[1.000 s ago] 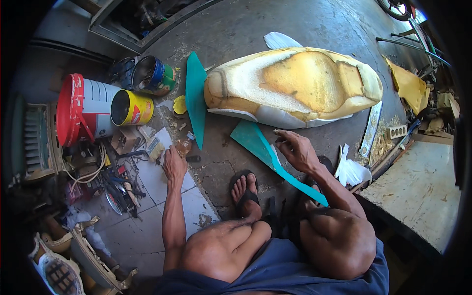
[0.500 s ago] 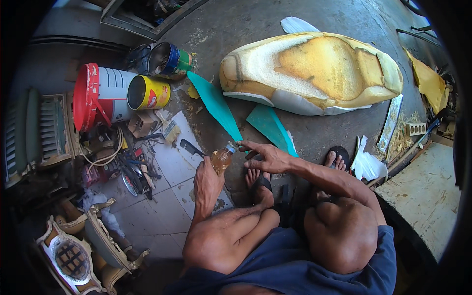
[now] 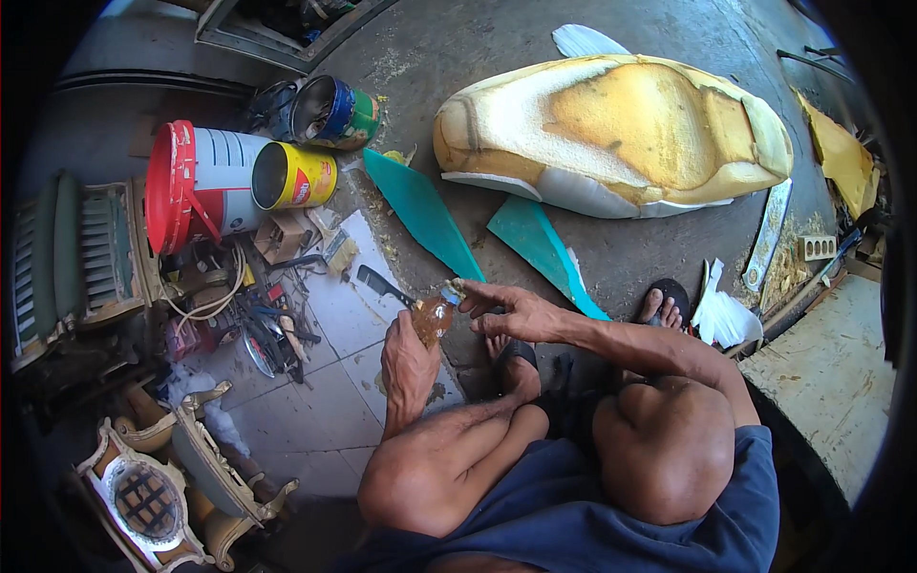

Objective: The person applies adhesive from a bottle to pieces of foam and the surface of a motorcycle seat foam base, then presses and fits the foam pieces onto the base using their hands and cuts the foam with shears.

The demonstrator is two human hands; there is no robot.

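My left hand (image 3: pixel 411 371) is wrapped round a small clear plastic bottle (image 3: pixel 435 321) of amber-brown liquid, held tilted over the floor between my knees and the foam. At the bottle's mouth are the bent fingertips of my right hand (image 3: pixel 523 315); a small pale thing shows there, too small to name. Beyond my hands lies a long yellow and white foam seat (image 3: pixel 621 124), carved and hollowed in the middle, with thin white pieces along its near side. Two flat teal pieces, one left (image 3: pixel 420 210) and one right (image 3: pixel 537 250), lie on the floor between the seat and my hands.
On the left stand a red-rimmed white bucket (image 3: pixel 215 181), a yellow can (image 3: pixel 294 176) and a blue-green can (image 3: pixel 334 113). A black-handled tool (image 3: pixel 384 285) and several jumbled tools lie on the tiles. Carved chair frames (image 3: pixel 143 487) fill the lower left; a board (image 3: pixel 821 372) sits right.
My right fingertips are now closer against the bottle's mouth, and the bottle is tipped a little differently. The whole view has shifted slightly; the foam seat stays put.
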